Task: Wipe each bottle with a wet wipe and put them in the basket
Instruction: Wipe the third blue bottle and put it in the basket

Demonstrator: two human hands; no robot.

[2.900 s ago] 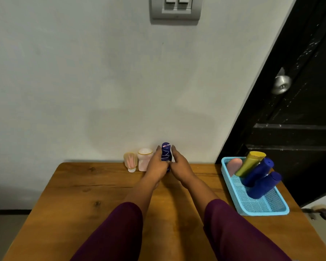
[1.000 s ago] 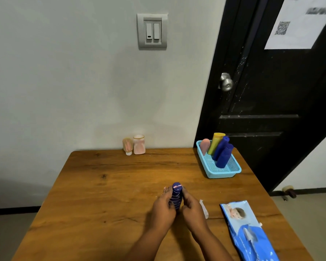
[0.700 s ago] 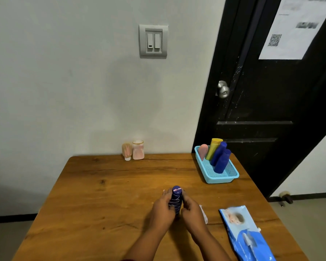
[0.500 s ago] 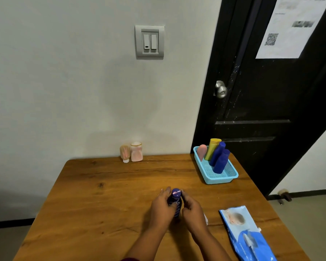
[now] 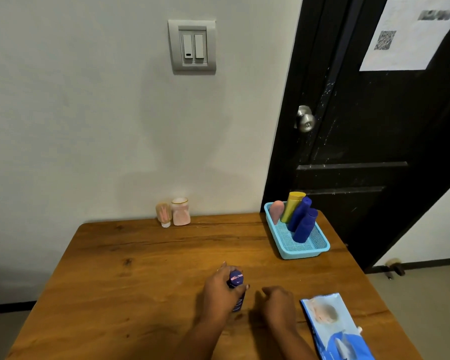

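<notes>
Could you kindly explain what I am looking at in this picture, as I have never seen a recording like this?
No machine here: a person wears a camera on the head, looking forward and down at their own two hands. The left hand grips a dark blue bottle. The right hand lies beside it, apart from the bottle; whether its fingers hold anything is hidden. On the wooden table, a pack of wet wipes lies to the right, a light blue basket at the far right holds four bottles and tubes, and two small pink containers stand by the wall.
</notes>
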